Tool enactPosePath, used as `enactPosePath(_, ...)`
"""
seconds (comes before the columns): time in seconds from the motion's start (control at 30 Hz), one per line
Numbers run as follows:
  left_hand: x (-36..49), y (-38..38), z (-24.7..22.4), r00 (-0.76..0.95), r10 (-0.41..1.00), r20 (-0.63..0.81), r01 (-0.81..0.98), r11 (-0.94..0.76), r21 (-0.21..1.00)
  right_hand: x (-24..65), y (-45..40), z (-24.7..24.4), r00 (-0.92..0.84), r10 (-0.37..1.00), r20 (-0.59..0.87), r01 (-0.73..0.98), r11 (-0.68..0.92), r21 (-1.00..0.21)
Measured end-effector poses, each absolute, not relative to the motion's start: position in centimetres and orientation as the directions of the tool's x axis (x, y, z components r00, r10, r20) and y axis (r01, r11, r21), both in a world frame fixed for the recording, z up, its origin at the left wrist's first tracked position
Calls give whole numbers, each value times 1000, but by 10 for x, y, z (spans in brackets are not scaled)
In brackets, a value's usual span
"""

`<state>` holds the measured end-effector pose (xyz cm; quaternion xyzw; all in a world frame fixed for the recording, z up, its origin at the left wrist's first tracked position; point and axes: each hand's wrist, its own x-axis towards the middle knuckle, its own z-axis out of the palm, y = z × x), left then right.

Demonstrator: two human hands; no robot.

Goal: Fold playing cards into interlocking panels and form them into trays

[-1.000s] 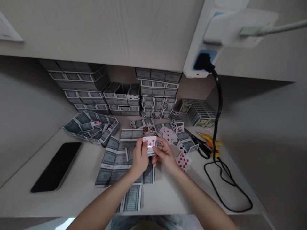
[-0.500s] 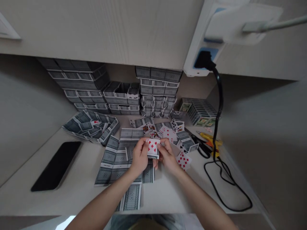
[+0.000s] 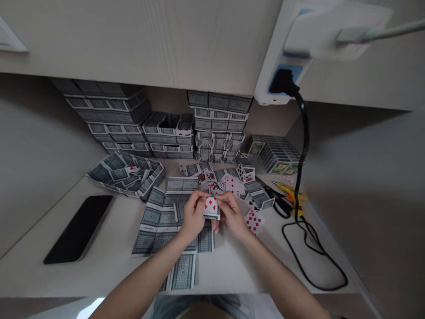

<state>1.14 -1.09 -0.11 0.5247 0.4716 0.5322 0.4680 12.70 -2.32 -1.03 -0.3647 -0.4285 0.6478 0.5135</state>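
A red diamond playing card [image 3: 210, 205] is held up between both hands, its lower part tucked behind a folded edge with a grey card back. My left hand [image 3: 195, 213] pinches its left side, and my right hand [image 3: 232, 215] grips the right side, thumb near the top edge. Below and left of the hands lies a flat sheet of joined grey-backed cards [image 3: 161, 218]. Loose cards, face up and face down, are scattered behind and to the right, among them a diamond card [image 3: 254, 221] beside my right hand.
Card-built blocks [image 3: 221, 119] stand along the back. At left are a card-woven tray [image 3: 128, 191] holding cards and a black phone [image 3: 79, 229]. Boxed decks [image 3: 279, 155], black scissors [image 3: 280, 204], a yellow tool [image 3: 298, 199] and a looped black cable [image 3: 303, 266] are at right.
The top edge of the diamond card is now lower and folded or pushed down between my fingers, with less of its face showing. Both hands stay in nearly the same place.
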Motion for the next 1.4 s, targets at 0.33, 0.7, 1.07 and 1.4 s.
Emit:
enactPosePath(0.33, 6, -13, 3, 59, 995, 79, -78, -74, 994, 135, -25, 0, -419, 906, -54, -488, -275, -828)
enactPosePath(0.7, 0, -17, 4, 154, 940, 303, 157, -326, 932, 135, -23, -4, -465, 879, -106, -401, -316, -860)
enactPosePath(1.07, 3, -11, 5, 237, 915, 326, 594, -402, 697, 143, -22, 3, -312, 950, -18, -157, -70, -985)
enactPosePath(1.4, -2, -5, 11, 300, 911, 283, 552, -408, 727, 145, -21, 3, -292, 956, 0, -56, -17, -998)
